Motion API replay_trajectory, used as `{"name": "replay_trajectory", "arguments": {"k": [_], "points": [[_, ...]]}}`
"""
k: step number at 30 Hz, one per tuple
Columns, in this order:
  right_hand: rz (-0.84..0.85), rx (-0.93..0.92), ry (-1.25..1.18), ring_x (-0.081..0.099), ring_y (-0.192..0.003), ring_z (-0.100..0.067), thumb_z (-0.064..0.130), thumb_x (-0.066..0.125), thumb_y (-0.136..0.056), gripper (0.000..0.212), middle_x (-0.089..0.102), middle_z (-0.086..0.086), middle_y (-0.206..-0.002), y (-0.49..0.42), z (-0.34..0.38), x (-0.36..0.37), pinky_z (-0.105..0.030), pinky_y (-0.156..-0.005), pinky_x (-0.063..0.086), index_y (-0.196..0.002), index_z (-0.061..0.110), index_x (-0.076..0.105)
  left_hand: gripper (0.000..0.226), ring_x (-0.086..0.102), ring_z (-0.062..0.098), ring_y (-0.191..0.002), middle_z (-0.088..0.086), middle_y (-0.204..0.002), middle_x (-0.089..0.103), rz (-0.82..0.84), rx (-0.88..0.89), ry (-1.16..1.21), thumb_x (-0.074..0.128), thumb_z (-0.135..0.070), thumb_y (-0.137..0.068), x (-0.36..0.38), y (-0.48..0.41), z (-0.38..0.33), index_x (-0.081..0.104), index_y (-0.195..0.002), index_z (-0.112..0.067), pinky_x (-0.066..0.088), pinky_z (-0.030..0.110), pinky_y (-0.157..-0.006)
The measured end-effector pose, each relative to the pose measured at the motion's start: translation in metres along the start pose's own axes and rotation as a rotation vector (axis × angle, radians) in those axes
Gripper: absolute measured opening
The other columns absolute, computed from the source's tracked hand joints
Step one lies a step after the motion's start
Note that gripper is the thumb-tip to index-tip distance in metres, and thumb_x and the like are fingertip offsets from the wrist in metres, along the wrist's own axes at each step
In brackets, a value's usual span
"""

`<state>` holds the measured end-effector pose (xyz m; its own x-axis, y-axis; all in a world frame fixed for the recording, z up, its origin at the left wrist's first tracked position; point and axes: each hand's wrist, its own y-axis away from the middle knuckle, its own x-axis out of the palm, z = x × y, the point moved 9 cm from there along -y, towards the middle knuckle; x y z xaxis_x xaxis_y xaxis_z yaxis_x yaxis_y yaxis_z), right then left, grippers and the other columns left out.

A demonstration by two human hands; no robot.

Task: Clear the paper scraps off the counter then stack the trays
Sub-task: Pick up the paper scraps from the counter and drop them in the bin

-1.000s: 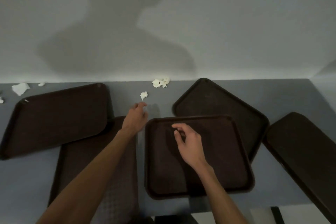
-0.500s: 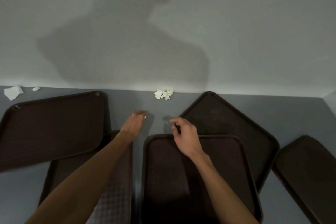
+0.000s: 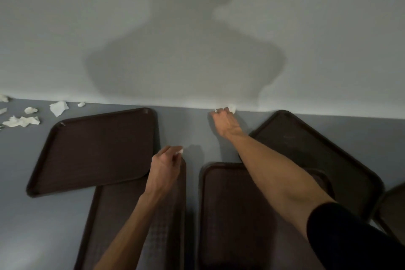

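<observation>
Grey-blue worktop (image 3: 192, 129) runs up to a pale wall (image 3: 197, 28), and dark brown trays lie spread across it. At nine o'clock of the view a tilted tray (image 3: 94, 149) rests with its near corner over the near-left tray (image 3: 122, 226), which runs off toward seven o'clock. The middle tray (image 3: 236, 215) sits at six o'clock, just beside the near-left one, and its far right corner overlaps an angled tray (image 3: 317, 155) at three o'clock. Only a sliver of another tray (image 3: 392, 206) shows at four o'clock.

The left hand (image 3: 166, 164) hovers over the far end of the near-left tray, its grip closed in a pinch on a small scrap (image 3: 180, 151) of white paper. The right hand (image 3: 225, 121) is stretched toward twelve o'clock, right up at the foot of the wall; its fingers are curled round a wad of scraps (image 3: 230, 109) that touches the wall — bits of white show past the knuckles. A black sleeve (image 3: 350, 237) covers that upper arm.

More loose scraps (image 3: 58, 108) lie at ten o'clock, between the tilted tray and the wall — torn white pieces, well apart from both hands.
</observation>
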<state>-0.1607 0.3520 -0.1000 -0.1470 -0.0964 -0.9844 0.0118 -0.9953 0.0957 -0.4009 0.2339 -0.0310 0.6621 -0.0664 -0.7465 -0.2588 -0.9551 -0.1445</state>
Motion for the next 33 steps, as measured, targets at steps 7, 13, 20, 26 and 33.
{"name": "replay_trajectory", "arguments": {"k": [7,13,20,26,33], "points": [[-0.054,0.042,-0.102,0.053,-0.131,-0.039,-0.009,0.047,-0.096,0.045,0.062,-0.021,-0.136,0.062,0.015,0.026,-0.043,-0.113,0.044,-0.139,0.000,0.059,0.020,0.066,0.001,-0.089,-0.005,-0.107,0.071,-0.041,-0.005,0.046,0.073,-0.014,-0.095,-0.027,0.033,-0.010,0.077,-0.115,-0.016,0.043,0.001,-0.081],[0.032,0.102,-0.096,0.055,-0.128,-0.041,-0.004,0.045,-0.100,0.040,0.059,-0.020,-0.137,0.124,0.008,0.036,-0.047,-0.105,0.051,-0.138,0.003,0.059,0.024,0.068,0.000,-0.097,-0.004,-0.113,0.073,0.006,0.058,0.087,0.071,-0.011,-0.095,-0.019,0.057,-0.030,0.077,-0.117,-0.017,0.050,0.007,-0.087],[-0.260,0.338,-0.619,0.072,-0.110,-0.020,-0.001,0.066,-0.091,0.032,0.078,-0.006,-0.119,0.179,-0.012,-0.035,-0.026,-0.101,0.051,-0.111,0.020,0.080,0.019,0.065,-0.002,-0.093,-0.008,-0.107,0.071,0.048,0.125,0.116,0.071,-0.014,-0.095,-0.029,0.078,-0.058,0.078,-0.112,-0.020,0.048,0.007,-0.087],[-0.553,0.532,-0.935,0.069,-0.071,0.004,0.010,0.082,-0.085,0.025,0.076,0.017,-0.078,0.291,-0.032,-0.086,-0.015,-0.075,0.053,-0.100,0.030,0.084,0.022,0.068,0.003,-0.091,-0.006,-0.105,0.073,0.121,0.259,0.108,0.071,-0.015,-0.096,-0.023,0.105,-0.096,0.076,-0.116,-0.020,0.059,0.028,-0.087],[-0.737,0.645,-1.089,0.077,-0.091,-0.003,0.010,0.083,-0.087,0.028,0.080,0.015,-0.097,0.464,-0.060,-0.107,-0.029,-0.088,0.061,-0.101,0.035,0.082,0.022,0.069,0.000,-0.095,-0.009,-0.110,0.073,0.286,0.371,0.189,0.069,-0.018,-0.096,0.051,0.164,-0.191,0.076,-0.116,-0.021,0.058,0.027,-0.092]]}}
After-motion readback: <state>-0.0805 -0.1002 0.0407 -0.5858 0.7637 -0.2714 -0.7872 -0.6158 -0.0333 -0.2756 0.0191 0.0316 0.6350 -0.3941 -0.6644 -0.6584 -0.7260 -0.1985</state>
